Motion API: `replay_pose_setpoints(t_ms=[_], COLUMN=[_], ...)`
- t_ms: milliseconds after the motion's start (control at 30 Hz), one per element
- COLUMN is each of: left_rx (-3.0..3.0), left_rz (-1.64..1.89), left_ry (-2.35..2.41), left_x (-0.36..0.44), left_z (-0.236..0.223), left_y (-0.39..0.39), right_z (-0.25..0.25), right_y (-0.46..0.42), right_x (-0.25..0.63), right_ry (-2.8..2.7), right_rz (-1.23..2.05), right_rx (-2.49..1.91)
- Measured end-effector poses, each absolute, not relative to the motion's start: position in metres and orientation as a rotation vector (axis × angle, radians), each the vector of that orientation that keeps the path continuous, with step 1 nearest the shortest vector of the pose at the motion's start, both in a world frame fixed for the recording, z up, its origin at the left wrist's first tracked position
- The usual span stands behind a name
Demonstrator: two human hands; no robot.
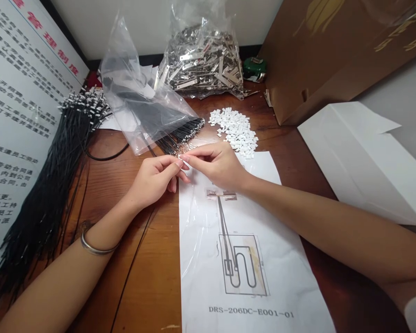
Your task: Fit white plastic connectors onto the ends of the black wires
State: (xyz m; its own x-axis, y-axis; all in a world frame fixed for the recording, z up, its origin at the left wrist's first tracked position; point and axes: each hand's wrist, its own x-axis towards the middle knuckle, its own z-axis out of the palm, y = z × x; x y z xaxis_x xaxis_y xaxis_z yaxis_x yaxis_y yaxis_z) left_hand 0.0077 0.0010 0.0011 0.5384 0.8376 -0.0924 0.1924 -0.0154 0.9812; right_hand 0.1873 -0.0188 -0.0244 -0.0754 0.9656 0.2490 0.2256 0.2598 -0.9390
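Observation:
My left hand is closed in a pinch, and a thin black wire trails from beneath it down the table. My right hand meets it fingertip to fingertip, pinching a tiny white connector at the wire's end. The fingers cover most of that joint. Just beyond the fingertips lies a bundle of black wires with bare metal ends, partly inside a clear plastic bag. A pile of small white connectors is spread behind my right hand.
A printed drawing sheet lies under my right forearm. To the left hangs a thick bundle of black wires with white ends. At the back are a bag of metal strips and a green tape measure; a brown box stands right.

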Motion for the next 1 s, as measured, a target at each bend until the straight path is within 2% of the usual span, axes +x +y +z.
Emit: replay_pose_setpoints(t_ms=[600, 1000], left_rx=[1.561, 1.564], left_rz=[0.661, 0.661], left_ry=[0.916, 0.906], left_x=[0.0076, 0.0081], left_z=[-0.0001, 0.0008], left_y=[0.001, -0.0007], right_z=[-0.0238, -0.0256], right_y=[-0.0154, -0.0174], right_x=[0.1902, 0.1885], right_ry=[-1.4, -1.472], right_rz=[1.108, 1.008], right_rx=[-1.032, -1.062])
